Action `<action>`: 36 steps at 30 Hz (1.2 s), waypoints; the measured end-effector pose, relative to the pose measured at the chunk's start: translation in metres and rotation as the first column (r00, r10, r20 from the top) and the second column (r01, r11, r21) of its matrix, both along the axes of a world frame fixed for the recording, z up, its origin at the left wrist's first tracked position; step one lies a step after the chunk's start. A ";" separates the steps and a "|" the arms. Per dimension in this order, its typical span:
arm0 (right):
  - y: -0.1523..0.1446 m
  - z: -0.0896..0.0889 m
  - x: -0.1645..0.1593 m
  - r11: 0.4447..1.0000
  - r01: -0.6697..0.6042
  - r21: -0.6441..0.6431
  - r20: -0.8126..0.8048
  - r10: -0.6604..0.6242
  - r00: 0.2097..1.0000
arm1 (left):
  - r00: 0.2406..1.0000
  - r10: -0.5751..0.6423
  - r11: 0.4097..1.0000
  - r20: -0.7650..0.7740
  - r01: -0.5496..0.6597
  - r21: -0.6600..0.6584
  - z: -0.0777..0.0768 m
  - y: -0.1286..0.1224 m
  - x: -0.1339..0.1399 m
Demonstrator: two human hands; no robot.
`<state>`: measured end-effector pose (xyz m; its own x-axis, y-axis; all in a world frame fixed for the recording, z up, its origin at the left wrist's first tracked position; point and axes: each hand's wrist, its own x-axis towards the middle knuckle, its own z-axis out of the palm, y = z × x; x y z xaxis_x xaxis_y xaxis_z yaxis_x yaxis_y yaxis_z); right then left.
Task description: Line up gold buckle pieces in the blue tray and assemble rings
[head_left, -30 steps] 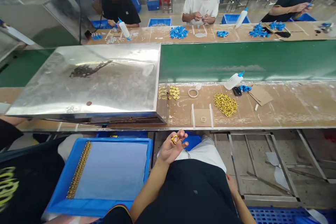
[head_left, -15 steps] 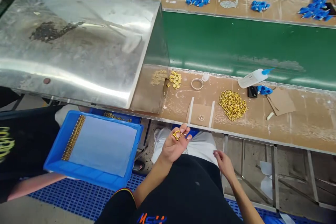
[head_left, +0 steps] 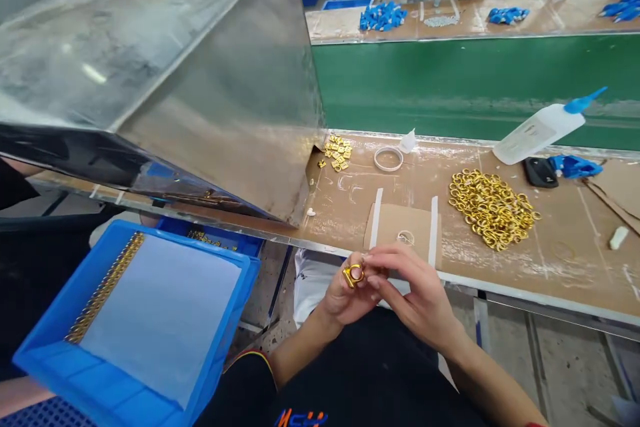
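While the blue tray (head_left: pixel 60 373) left of the hands shows one row of finished pieces beside bare liner, many gold rings (head_left: pixel 493 208) wait beyond; left hand (head_left: pixel 345 293) pinches a gold piece (head_left: pixel 353 274), right hand (head_left: pixel 417 290) fingertips closing onto it.

Gold ring (head_left: pixel 353 274) partly hidden by fingers (perhaps two pieces), blue tray (head_left: pixel 220 353) cut off below
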<state>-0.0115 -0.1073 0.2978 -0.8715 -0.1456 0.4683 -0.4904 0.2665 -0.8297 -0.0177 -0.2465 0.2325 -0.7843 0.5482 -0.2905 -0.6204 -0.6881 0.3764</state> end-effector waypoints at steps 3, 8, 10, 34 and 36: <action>0.011 -0.011 0.006 1.000 -0.005 -0.021 0.014 0.005 1.000 | 1.000 -0.029 0.999 0.004 0.029 0.027 -0.010 0.011 0.006; 0.021 -0.008 0.015 1.000 -0.016 -0.020 0.020 0.016 1.000 | 0.997 -0.060 0.998 0.046 0.061 -0.026 -0.012 0.023 0.009; 0.022 -0.007 0.015 1.000 -0.011 -0.021 -0.012 0.010 1.000 | 0.995 -0.094 0.995 0.023 0.095 -0.022 -0.012 0.024 0.007; 0.011 -0.002 -0.006 1.000 0.027 -0.003 -0.043 -0.027 0.999 | 0.754 -0.372 0.911 -0.542 0.186 -0.367 0.014 -0.019 -0.045; 0.009 -0.001 -0.005 0.996 0.091 0.009 -0.022 -0.091 0.996 | 0.740 -0.326 0.917 -0.588 0.098 -0.386 0.017 -0.024 -0.049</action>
